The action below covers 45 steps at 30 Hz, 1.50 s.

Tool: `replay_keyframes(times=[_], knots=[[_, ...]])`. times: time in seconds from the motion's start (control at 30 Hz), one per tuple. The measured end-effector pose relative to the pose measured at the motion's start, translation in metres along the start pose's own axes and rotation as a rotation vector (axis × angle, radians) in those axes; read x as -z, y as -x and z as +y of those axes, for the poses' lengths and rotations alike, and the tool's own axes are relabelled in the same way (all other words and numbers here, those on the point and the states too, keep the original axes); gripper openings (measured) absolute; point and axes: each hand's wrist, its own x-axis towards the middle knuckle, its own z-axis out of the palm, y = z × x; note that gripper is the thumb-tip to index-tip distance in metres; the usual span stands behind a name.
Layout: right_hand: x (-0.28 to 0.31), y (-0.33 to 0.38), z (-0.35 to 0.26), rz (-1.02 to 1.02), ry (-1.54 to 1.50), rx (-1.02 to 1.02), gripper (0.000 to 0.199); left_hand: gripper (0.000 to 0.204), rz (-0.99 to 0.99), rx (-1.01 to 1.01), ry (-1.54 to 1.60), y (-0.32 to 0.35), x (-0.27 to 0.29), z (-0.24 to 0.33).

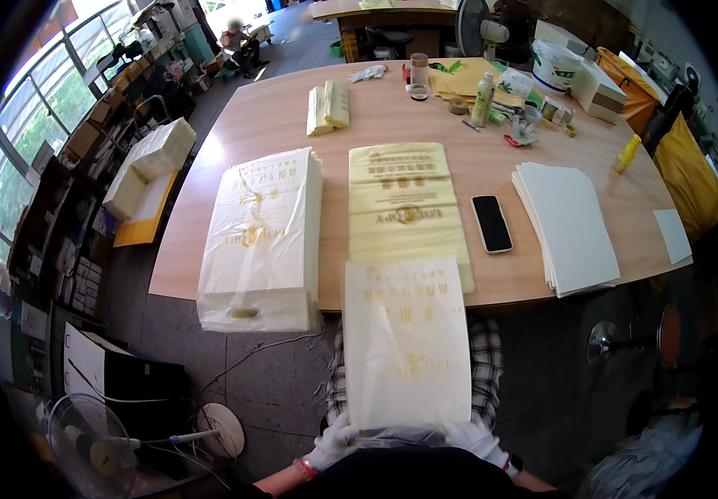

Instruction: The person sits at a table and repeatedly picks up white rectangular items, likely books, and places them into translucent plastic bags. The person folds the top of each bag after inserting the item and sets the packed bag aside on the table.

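A printed plastic bag [409, 341] with a flat white filling lies over the table's near edge and reaches toward my body. My left hand [334, 442], in a white glove, grips its near left corner. At the near right corner my right hand [475, 442], also gloved, closes on the bag's edge; some of its fingers are hidden. Clear film bunches between the two hands. Just beyond lies a stack of flat yellowish printed bags [407, 200], partly covered by the held bag. To the left stands a thick pile of filled bags [263, 224].
A black phone [492, 224] and a stack of white sheets [567, 229] lie to the right on the wooden table [242, 116]. Folded yellowish bags [328, 108] sit farther back. A bottle [482, 100], a white bucket [555, 65] and tape crowd the far right. A fan [97, 449] stands at lower left.
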Motion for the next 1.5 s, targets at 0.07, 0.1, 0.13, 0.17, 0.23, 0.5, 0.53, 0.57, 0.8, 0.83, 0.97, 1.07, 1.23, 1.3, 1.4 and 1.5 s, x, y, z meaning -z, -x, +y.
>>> replay_keyframes(times=[0.07, 0.1, 0.13, 0.17, 0.23, 0.5, 0.53, 0.57, 0.8, 0.83, 0.97, 1.07, 1.23, 1.3, 1.4, 1.5], knots=[[0.007, -0.015, 0.027, 0.057, 0.019, -0.144, 0.035, 0.036, 0.05, -0.132, -0.24, -0.019, 0.0, -0.015], [0.01, -0.022, 0.037, 0.057, -0.047, -0.311, 0.035, 0.026, 0.057, 0.294, -0.209, -0.02, 0.001, -0.012], [0.019, -0.03, 0.035, 0.203, -0.133, -0.349, 0.036, 0.02, 0.145, 0.322, -0.019, -0.024, 0.003, -0.003], [0.031, -0.038, 0.035, 0.376, -0.219, -0.363, 0.036, 0.015, 0.241, 0.317, 0.16, -0.031, 0.006, 0.006], [0.052, -0.026, 0.024, 0.159, -0.352, -0.367, 0.037, 0.011, 0.228, -0.037, -0.107, -0.031, 0.008, -0.01], [0.002, -0.065, 0.064, 0.312, -0.449, -0.333, 0.02, 0.012, 0.154, -0.3, -0.137, -0.105, 0.007, 0.064], [0.025, -0.093, 0.028, 0.223, -0.058, 0.036, 0.025, 0.013, 0.134, -0.35, -0.205, -0.107, 0.016, 0.073], [0.01, -0.108, 0.03, 0.287, -0.327, -0.014, 0.029, 0.015, 0.161, -0.395, -0.162, -0.113, 0.026, 0.075], [-0.002, -0.284, -0.004, 0.423, -0.473, 0.226, 0.034, 0.009, 1.196, -0.577, 0.177, -0.133, 0.128, 0.041], [-0.002, -0.302, -0.014, 0.419, -0.506, 0.294, 0.03, 0.013, 1.086, -0.365, 0.481, -0.133, 0.147, 0.056], [-0.054, -0.349, -0.063, -0.315, -1.741, -0.347, 0.023, 0.012, 1.198, -0.164, 0.413, -0.155, 0.253, -0.068], [-0.085, -0.347, -0.084, -0.236, -1.664, -0.515, 0.029, 0.012, 1.277, 0.088, 0.421, -0.099, 0.282, -0.147], [-0.065, -0.262, -0.014, -0.344, -1.634, -0.526, 0.04, 0.009, 1.287, 0.327, 0.643, -0.07, 0.197, -0.171], [-0.059, -0.219, 0.013, -0.291, -1.642, -0.653, 0.039, 0.005, 1.089, 0.676, 0.484, -0.056, 0.14, -0.181], [-0.049, -0.153, 0.058, -0.11, -1.752, -0.754, 0.038, 0.012, 0.34, 0.258, -0.001, -0.091, 0.044, -0.129], [-0.035, -0.111, 0.077, 0.123, -1.809, -0.834, 0.035, 0.021, 0.091, -0.171, -0.241, -0.17, 0.009, -0.06]])
